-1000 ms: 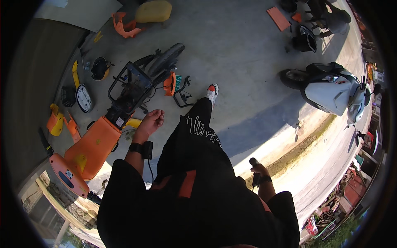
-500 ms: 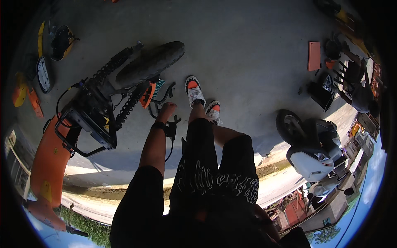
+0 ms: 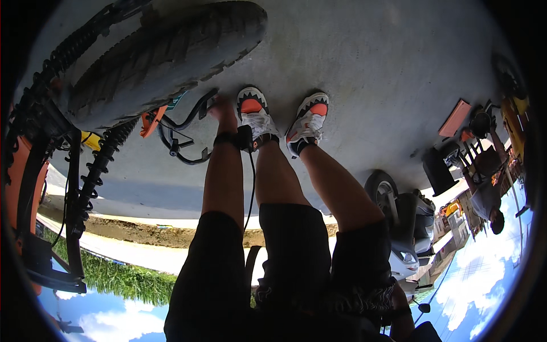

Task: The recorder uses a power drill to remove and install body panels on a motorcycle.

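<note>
My left hand [image 3: 223, 108] reaches down beside my left shoe [image 3: 253, 111], at the upper end of a black bent-tube bracket [image 3: 187, 121]. Its fingers are smeared by motion, so whether they grip the tube is unclear. A black band with a small box [image 3: 244, 138] and a cable circles that wrist. Part of my right arm [image 3: 400, 299] shows low on the right; I cannot make out its fingers. Left of the bracket are a knobby tyre [image 3: 171, 62], an orange tail piece [image 3: 152, 121] and a black coil-spring shock absorber [image 3: 102, 165], parts of a partly stripped motorbike.
A white scooter [image 3: 401, 256] stands to the right. Beyond it are an orange-red flat panel [image 3: 454, 118], a black bin-like object [image 3: 437, 171] and another person [image 3: 484, 196]. A low kerb [image 3: 142, 229] runs across behind my legs, with grass [image 3: 119, 276] past it.
My view has dropped lower and closer to the motorbike, whose tyre now looks larger at upper left. My left hand has moved to the bracket's upper end. My feet appear farther apart.
</note>
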Action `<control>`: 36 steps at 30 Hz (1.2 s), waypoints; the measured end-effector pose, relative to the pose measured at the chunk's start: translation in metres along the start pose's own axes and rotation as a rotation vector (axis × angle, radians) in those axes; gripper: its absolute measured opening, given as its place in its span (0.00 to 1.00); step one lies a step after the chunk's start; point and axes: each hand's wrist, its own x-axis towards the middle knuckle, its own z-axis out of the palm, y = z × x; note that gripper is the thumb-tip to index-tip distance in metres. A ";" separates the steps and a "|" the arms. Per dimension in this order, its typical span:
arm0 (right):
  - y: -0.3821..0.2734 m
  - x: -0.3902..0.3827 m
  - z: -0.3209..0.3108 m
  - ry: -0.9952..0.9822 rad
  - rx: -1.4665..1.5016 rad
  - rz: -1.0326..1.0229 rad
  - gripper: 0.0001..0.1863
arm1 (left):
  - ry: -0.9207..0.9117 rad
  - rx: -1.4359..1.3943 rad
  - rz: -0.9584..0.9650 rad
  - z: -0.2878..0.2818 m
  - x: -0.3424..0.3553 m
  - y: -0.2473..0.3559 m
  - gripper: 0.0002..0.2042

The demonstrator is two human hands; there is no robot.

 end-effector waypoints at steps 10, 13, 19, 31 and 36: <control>0.028 0.005 -0.075 0.011 -0.064 -0.226 0.16 | 0.060 0.062 0.261 -0.008 -0.045 0.030 0.19; 0.045 -0.090 -0.118 -0.157 0.335 -0.188 0.15 | -0.332 -0.169 0.056 -0.059 -0.070 0.020 0.12; 0.300 -0.517 -0.315 -0.809 0.700 0.395 0.13 | -0.811 -0.701 -0.110 -0.259 -0.215 0.021 0.09; 0.324 -0.463 -0.532 -0.732 0.809 0.526 0.09 | -1.111 -0.953 0.042 -0.557 -0.400 0.175 0.11; 0.366 -0.401 -0.585 -0.458 1.175 0.182 0.10 | -1.112 -1.239 0.258 -0.571 -0.417 0.292 0.09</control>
